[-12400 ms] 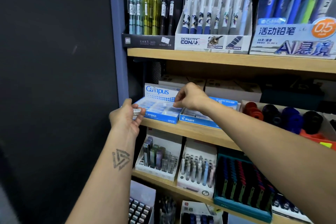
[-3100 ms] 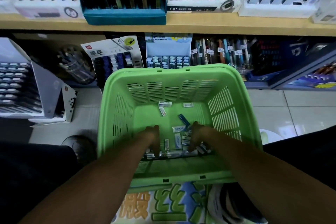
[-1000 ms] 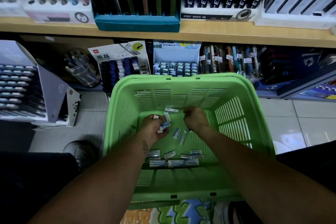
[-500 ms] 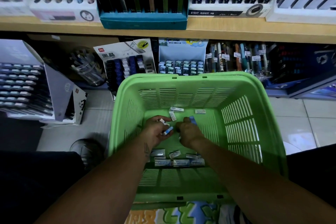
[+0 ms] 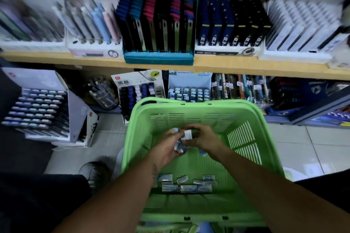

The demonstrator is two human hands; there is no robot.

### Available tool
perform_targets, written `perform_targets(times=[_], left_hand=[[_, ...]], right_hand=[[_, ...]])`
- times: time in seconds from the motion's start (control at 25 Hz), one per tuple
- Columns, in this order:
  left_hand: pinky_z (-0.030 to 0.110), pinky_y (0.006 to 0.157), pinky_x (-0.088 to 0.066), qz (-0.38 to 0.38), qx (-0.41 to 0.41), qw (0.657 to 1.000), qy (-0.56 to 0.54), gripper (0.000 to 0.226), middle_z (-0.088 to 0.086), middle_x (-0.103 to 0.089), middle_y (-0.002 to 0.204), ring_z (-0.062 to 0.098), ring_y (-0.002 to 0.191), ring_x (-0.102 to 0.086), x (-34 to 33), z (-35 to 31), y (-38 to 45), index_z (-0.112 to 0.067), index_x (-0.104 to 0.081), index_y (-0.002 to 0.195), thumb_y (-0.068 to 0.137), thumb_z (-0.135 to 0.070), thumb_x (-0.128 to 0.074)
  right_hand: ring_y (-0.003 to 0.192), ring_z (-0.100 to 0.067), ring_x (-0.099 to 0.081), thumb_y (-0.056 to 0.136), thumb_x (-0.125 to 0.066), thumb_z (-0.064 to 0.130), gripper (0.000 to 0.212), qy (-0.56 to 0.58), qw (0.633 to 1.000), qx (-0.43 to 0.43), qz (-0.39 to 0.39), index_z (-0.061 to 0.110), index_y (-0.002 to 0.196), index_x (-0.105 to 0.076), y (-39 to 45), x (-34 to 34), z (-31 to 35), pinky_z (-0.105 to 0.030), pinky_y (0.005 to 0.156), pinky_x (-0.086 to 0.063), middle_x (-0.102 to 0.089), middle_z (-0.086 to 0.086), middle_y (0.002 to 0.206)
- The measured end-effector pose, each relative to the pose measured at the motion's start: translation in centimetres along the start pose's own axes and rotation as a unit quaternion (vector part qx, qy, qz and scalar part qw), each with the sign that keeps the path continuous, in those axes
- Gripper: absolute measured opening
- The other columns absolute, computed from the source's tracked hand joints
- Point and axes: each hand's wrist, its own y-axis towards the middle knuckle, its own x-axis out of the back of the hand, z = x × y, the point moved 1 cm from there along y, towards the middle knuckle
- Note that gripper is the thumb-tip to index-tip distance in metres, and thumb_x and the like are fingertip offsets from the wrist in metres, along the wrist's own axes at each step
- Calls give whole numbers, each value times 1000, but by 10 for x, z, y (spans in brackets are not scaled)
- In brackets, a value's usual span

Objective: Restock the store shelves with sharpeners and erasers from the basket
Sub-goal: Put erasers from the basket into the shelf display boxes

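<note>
Now, from the head view, both hands meet over the green basket (image 5: 246,138): the left hand (image 5: 166,149) cups a small stack of erasers (image 5: 180,146), fingers curled around it, and the right hand (image 5: 203,138) pinches one more eraser (image 5: 188,134) beside it. Best to square the stack in the palm before lifting. More loose erasers (image 5: 186,184) lie along the near wall. The wooden shelf (image 5: 246,66) overhangs, so rise clear of its edge

The slatted green plastic basket (image 5: 244,138) looked smooth with a dull sheen. The small erasers in glossy printed wrappers (image 5: 186,185) caught the light. The pale wooden shelf board (image 5: 236,65) appeared matt, and the light floor tiles (image 5: 303,147) were faintly glossy.
</note>
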Motion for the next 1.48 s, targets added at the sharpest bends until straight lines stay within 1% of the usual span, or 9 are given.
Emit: perform_targets(times=[0.12,0.2,0.4,0.56,0.72,0.96,1.12,1.24,1.48], left_hand=[[32,64,-52,9,-58,997,40,16,7,-68,88,20,74,-60,-14,-17,-22,-12,-62,114,99,-18,-60],[33,64,-51,4,-89,995,47,13,9,-67,85,21,71,-60,-19,-34,-42,-10,-63,111,98,-12,-61],[30,57,-52,64,-142,986,62,24,13,-69,83,22,64,-63,-10,-88,-105,1,-60,120,97,-5,-60],[29,52,-50,80,-202,973,83,24,12,-69,83,20,64,-62,3,-139,-157,-5,-61,122,99,-12,-59],[24,50,-45,41,-318,943,85,20,12,-67,83,20,65,-60,14,-197,-218,-16,-66,116,99,-11,-55],[23,44,-43,16,-451,892,14,14,14,-68,82,17,56,-62,44,-265,-293,-11,-65,110,101,-10,-54],[25,46,-44,-16,-509,861,-17,18,10,-69,78,17,56,-61,66,-311,-326,-17,-64,106,102,-8,-49],[25,44,-42,-34,-540,840,-41,18,15,-67,89,19,56,-58,84,-342,-336,-14,-60,112,104,-8,-46],[22,41,-41,-87,-563,813,-115,20,19,-59,94,26,59,-56,132,-392,-341,-17,-60,104,103,-6,-44]], right_hand=[[98,-19,-72,66,-86,-7,55,-5,1000,23,-2,5,116,-67,-10,17,29,-31,85,-59,-74,-7,109],[95,-24,-72,66,-84,-12,51,28,999,28,3,2,111,-64,-17,23,50,-34,83,-60,-74,-14,104],[89,-21,-73,63,-89,-3,41,6,998,67,12,3,95,-65,-40,29,124,-36,87,-58,-76,-5,90],[85,-23,-72,67,-87,-2,27,33,989,141,7,5,86,-70,-62,14,201,-37,83,-59,-77,-11,89],[81,-23,-72,70,-86,-1,24,30,973,231,-3,13,81,-70,-74,-9,288,-42,83,-60,-76,-10,84],[81,-21,-71,78,-82,3,20,10,937,350,-16,13,94,-75,-79,-46,398,-39,82,-59,-77,-10,92],[75,-19,-71,79,-81,2,27,-13,921,390,-8,15,100,-70,-74,-69,467,-31,68,-58,-74,-8,83],[74,-20,-70,76,-82,-2,46,-51,920,388,-10,15,112,-60,-68,-79,506,-32,71,-57,-73,-16,91],[74,-11,-63,78,-77,1,34,-112,914,383,-72,10,110,-69,-28,-111,552,-25,69,-52,-73,-7,97]])
